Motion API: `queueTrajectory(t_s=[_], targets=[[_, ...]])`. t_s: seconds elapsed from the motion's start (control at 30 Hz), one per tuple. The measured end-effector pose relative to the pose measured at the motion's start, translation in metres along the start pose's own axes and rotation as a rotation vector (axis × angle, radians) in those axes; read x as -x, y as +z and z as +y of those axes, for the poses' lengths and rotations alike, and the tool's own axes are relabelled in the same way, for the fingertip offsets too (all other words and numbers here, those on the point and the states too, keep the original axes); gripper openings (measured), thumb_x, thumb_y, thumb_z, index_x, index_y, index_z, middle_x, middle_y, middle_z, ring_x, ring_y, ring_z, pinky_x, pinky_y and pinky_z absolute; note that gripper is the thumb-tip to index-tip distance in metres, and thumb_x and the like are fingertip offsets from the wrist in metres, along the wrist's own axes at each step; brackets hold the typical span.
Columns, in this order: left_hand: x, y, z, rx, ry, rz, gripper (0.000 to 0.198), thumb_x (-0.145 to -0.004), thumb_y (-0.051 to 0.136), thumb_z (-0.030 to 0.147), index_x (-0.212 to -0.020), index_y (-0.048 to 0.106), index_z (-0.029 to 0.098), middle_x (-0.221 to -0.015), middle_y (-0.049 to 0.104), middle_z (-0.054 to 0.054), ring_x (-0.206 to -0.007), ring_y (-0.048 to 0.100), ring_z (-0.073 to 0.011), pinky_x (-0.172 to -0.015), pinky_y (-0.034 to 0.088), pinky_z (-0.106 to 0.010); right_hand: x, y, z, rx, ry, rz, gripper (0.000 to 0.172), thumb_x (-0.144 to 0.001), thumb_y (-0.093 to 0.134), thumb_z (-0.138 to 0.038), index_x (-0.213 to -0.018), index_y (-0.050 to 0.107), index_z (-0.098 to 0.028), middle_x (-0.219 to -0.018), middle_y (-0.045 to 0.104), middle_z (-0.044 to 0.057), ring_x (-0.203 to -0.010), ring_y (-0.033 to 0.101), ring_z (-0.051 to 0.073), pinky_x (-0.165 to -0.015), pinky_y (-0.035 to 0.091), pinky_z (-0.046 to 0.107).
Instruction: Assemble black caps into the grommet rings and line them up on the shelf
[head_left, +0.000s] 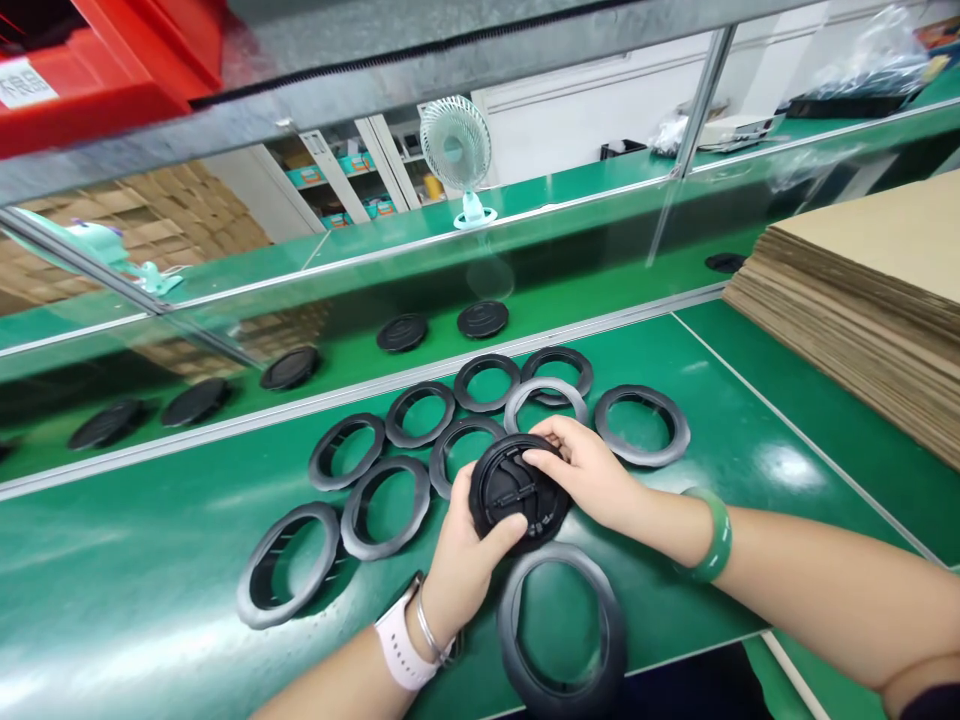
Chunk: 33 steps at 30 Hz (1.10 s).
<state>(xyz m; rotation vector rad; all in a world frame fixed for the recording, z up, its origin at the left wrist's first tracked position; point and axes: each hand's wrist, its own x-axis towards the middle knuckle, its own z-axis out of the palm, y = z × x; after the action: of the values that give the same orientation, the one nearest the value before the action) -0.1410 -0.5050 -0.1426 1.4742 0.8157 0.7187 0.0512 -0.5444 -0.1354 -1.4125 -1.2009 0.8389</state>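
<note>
A round black disc part (519, 492) with raised ribs is held between both hands, above the green table. My left hand (469, 550) grips its lower left edge, thumb on its face. My right hand (589, 470) holds its upper right edge, thumb on top and fingers behind. Directly below the disc, a large dark ring (510, 620) lies near the table's front edge. Behind the hands lie several more black and grey rings, among them a light grey ring (514, 400) and a ring at the right (679, 440).
Beyond a metal rail, several black discs (483, 319) lie on a green strip. Stacked cardboard (847, 340) stands at the right. A metal shelf (420, 75) with a red bin (142, 70) hangs overhead. A small fan (456, 145) stands behind the clear panel.
</note>
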Motion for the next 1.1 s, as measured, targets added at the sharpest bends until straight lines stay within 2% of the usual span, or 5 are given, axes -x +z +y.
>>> queueTrajectory(t_s=[0.2, 0.6, 0.7, 0.87, 1.1], targets=[[0.001, 0.003, 0.006, -0.149, -0.056, 0.048, 0.046, -0.088, 0.065, 0.045, -0.125, 0.051, 0.023, -0.122, 0.063, -0.005, -0.117, 0.058, -0.0235, -0.101, 0.048, -0.036, 0.001, 0.005, 0.0, 0.045, 0.051, 0.064, 0.016, -0.078, 0.068, -0.028, -0.084, 0.055, -0.021, -0.085, 0.057, 0.0, -0.078, 0.055, 0.017, -0.072, 0.045, 0.032], [0.0, 0.003, 0.005, -0.196, -0.038, 0.036, 0.044, -0.087, 0.066, 0.044, -0.123, 0.05, 0.023, -0.119, 0.062, -0.005, -0.114, 0.057, -0.0222, -0.101, 0.046, -0.036, 0.0, 0.009, -0.002, 0.099, 0.047, 0.111, 0.023, -0.075, 0.073, -0.019, -0.077, 0.051, -0.021, -0.075, 0.055, -0.004, -0.068, 0.051, 0.014, -0.063, 0.041, 0.028], [-0.001, 0.0, 0.006, -0.177, -0.021, 0.037, 0.044, -0.087, 0.067, 0.043, -0.123, 0.051, 0.024, -0.119, 0.062, -0.004, -0.114, 0.058, -0.0222, -0.101, 0.046, -0.036, 0.001, 0.003, -0.006, 0.146, 0.005, 0.059, 0.02, -0.077, 0.073, -0.022, -0.08, 0.053, -0.021, -0.081, 0.057, -0.002, -0.078, 0.054, 0.017, -0.071, 0.043, 0.031], [-0.004, -0.005, 0.007, -0.156, -0.021, 0.034, 0.044, -0.086, 0.068, 0.042, -0.121, 0.051, 0.023, -0.119, 0.064, -0.005, -0.114, 0.059, -0.0231, -0.101, 0.046, -0.037, 0.005, -0.008, -0.017, -0.074, 0.061, -0.261, 0.036, -0.076, 0.077, -0.025, -0.106, 0.058, -0.021, -0.103, 0.065, 0.002, -0.097, 0.061, 0.021, -0.085, 0.048, 0.035], [-0.002, -0.003, 0.008, -0.206, -0.034, 0.027, 0.04, -0.087, 0.066, 0.042, -0.119, 0.052, 0.022, -0.113, 0.065, -0.004, -0.109, 0.061, -0.0234, -0.097, 0.049, -0.037, 0.012, 0.002, -0.013, 0.031, 0.137, -0.172, 0.034, -0.075, 0.073, -0.013, -0.102, 0.057, -0.023, -0.1, 0.069, 0.0, -0.095, 0.064, 0.023, -0.082, 0.048, 0.036]])
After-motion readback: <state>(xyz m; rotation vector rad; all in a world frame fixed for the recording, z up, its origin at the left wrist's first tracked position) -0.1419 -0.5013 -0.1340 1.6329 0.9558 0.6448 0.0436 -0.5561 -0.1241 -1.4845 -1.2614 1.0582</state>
